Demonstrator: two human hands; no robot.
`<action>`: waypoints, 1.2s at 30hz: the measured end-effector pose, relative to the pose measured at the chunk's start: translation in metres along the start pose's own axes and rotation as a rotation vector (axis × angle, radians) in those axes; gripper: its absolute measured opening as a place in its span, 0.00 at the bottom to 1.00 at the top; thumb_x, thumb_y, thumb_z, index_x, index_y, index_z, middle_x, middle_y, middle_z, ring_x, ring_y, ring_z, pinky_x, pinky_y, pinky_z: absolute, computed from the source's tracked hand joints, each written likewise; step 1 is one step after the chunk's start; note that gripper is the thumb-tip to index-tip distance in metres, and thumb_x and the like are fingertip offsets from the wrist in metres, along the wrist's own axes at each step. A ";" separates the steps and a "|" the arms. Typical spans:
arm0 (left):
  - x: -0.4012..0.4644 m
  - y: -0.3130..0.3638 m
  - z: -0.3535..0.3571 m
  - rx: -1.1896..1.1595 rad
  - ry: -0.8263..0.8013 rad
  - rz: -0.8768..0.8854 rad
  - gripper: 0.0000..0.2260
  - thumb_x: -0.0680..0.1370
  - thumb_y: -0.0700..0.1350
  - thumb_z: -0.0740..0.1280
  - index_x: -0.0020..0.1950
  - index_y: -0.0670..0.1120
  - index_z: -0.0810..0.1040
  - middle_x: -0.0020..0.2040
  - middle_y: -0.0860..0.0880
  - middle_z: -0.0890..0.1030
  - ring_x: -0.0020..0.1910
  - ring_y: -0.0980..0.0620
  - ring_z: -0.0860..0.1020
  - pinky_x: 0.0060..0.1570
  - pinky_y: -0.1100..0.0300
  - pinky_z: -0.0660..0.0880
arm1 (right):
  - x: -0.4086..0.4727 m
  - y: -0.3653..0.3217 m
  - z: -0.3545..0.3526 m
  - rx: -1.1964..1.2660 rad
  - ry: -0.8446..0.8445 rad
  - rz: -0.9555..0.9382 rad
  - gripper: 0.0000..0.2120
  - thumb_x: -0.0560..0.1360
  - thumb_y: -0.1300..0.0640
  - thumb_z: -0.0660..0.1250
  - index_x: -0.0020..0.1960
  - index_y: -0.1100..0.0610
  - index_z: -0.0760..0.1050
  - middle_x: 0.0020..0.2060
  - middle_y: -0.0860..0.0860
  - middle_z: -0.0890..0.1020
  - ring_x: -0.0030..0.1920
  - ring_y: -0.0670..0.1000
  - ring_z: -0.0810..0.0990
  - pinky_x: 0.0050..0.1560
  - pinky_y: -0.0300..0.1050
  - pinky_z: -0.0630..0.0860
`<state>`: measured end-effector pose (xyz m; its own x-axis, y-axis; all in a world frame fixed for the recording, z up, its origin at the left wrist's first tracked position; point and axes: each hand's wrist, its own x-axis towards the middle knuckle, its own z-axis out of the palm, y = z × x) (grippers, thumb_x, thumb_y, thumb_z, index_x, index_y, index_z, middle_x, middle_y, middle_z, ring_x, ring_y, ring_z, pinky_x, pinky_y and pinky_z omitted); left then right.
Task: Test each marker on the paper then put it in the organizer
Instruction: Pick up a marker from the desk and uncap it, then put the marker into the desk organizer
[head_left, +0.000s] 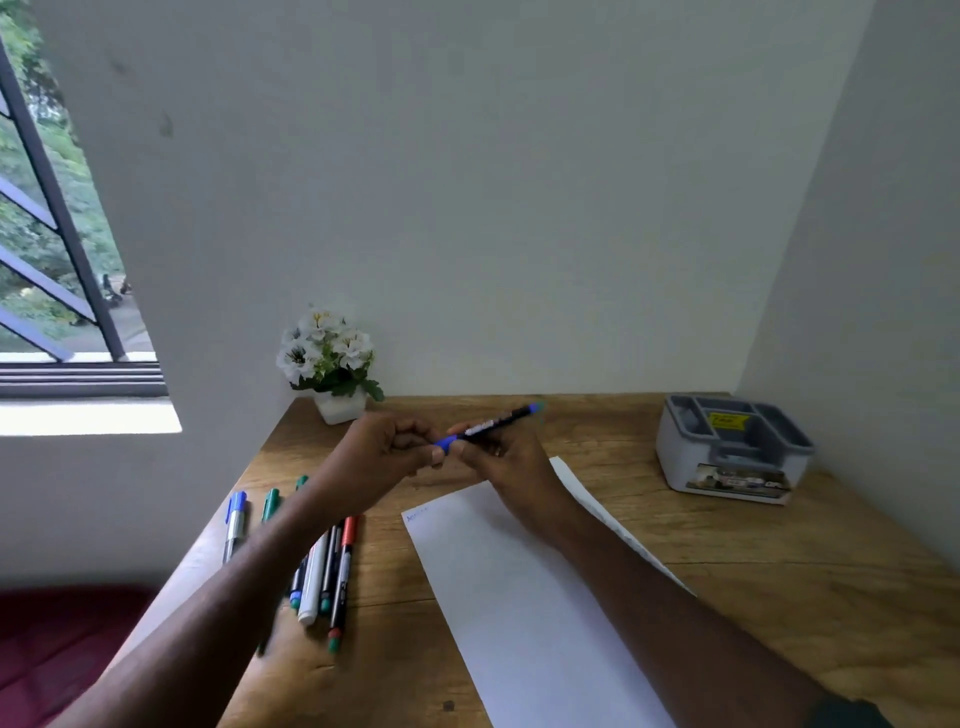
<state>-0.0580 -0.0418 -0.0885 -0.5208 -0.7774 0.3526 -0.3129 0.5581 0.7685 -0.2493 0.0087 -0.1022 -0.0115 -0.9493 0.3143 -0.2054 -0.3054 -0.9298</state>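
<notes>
Both hands (441, 452) gripping blue marker (488, 426) at its cap above paper (519, 597); probably capping, then organizer (732, 447).

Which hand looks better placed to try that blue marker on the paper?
The right hand. It holds the blue marker by its barrel directly above the paper, while the left hand only pinches the cap end.
</notes>
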 end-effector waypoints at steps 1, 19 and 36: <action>0.003 0.002 0.001 0.056 0.005 0.004 0.01 0.76 0.44 0.74 0.46 0.47 0.84 0.38 0.44 0.84 0.35 0.49 0.79 0.37 0.56 0.74 | 0.002 -0.003 -0.006 -0.018 0.006 0.016 0.06 0.79 0.62 0.67 0.48 0.53 0.82 0.44 0.50 0.86 0.49 0.46 0.83 0.51 0.39 0.77; 0.095 0.086 0.143 0.481 -0.351 0.092 0.05 0.73 0.43 0.74 0.46 0.50 0.80 0.47 0.53 0.82 0.47 0.54 0.80 0.48 0.59 0.77 | -0.063 -0.078 -0.259 -0.995 0.392 0.047 0.04 0.74 0.59 0.75 0.47 0.54 0.82 0.44 0.49 0.81 0.52 0.51 0.77 0.53 0.47 0.77; 0.106 0.090 0.152 0.481 -0.383 0.124 0.11 0.72 0.45 0.77 0.41 0.56 0.76 0.45 0.53 0.81 0.46 0.53 0.80 0.51 0.51 0.81 | -0.021 -0.063 -0.235 -1.042 0.108 0.096 0.10 0.70 0.64 0.76 0.47 0.53 0.81 0.49 0.52 0.82 0.44 0.48 0.81 0.39 0.33 0.73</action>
<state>-0.2619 -0.0294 -0.0629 -0.7960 -0.5892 0.1387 -0.5079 0.7748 0.3766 -0.4661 0.0650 -0.0056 -0.1495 -0.9386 0.3111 -0.9385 0.0356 -0.3435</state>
